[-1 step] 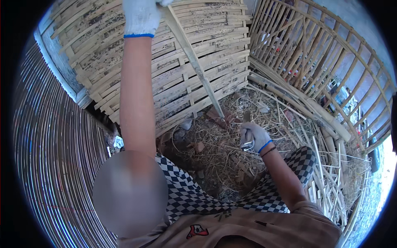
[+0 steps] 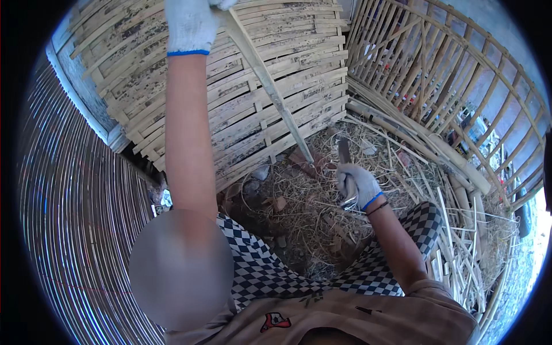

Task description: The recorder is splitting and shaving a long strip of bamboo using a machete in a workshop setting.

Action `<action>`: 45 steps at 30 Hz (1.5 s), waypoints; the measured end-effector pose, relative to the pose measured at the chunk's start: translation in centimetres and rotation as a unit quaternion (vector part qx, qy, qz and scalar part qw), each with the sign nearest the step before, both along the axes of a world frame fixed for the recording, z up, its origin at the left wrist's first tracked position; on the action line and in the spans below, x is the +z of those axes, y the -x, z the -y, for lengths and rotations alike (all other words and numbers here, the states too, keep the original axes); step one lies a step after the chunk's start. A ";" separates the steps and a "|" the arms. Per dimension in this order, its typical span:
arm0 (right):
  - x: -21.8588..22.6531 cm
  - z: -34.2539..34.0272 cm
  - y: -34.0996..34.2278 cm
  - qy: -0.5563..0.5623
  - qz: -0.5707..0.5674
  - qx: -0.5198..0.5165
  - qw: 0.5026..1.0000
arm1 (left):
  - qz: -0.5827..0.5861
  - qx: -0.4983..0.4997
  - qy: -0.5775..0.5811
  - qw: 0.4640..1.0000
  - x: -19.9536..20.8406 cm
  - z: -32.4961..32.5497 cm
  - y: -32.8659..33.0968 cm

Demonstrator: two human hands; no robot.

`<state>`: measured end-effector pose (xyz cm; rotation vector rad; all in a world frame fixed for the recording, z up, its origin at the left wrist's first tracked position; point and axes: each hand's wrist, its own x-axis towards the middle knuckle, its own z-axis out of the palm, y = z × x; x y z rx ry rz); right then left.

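My left hand [image 2: 191, 26], in a white glove with a blue cuff, reaches to the top edge of the picture and is closed on the upper end of a long bamboo strip [image 2: 265, 80]. Part of that hand is cut off by the edge. The strip slants down to the right, its lower end at a reddish brick [image 2: 303, 163] on the ground. My right hand [image 2: 357, 183], gloved the same way, is closed round the handle of a knife [image 2: 344, 150]. Its blade points up and away, to the right of the strip's lower end and apart from it.
A woven bamboo panel [image 2: 299, 60] stands ahead, with a slatted bamboo frame [image 2: 460, 75] at the right. Shavings [image 2: 316, 213] litter the ground between my knees. Bamboo poles [image 2: 425, 135] and split strips [image 2: 460, 270] lie on the right. A ribbed surface [image 2: 86, 230] fills the left.
The knife blade has swung to point farther up and shows more of its length. My right hand has shifted slightly right; my left hand and the strip have hardly moved.
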<state>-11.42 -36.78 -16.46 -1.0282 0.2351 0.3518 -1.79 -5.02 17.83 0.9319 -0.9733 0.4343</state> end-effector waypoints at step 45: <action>7.5 4.7 1.0 0.365 0.200 -0.122 0.901 | 0.001 -0.254 -0.072 0.965 -12.7 10.7 0.2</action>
